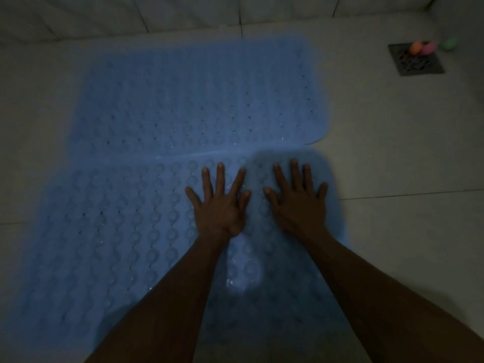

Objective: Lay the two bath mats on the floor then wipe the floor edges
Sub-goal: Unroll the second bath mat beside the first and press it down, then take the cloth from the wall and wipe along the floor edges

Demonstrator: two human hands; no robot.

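Two translucent blue bath mats with bumps and small holes lie flat on the pale tiled floor, side by side. The far mat [193,100] reaches almost to the wall. The near mat [104,231] slightly overlaps its front edge. My left hand [220,203] rests palm down with fingers spread on the near mat close to that seam. My right hand [298,200] lies flat beside it, near the mat's right edge. Neither hand holds anything. No cloth is in view.
A dark square floor drain [416,60] sits at the upper right, with small orange, pink and green objects [424,47] on and beside it. The tiled wall base [235,14] runs along the top. Bare floor tiles [406,166] lie right of the mats. The light is dim.
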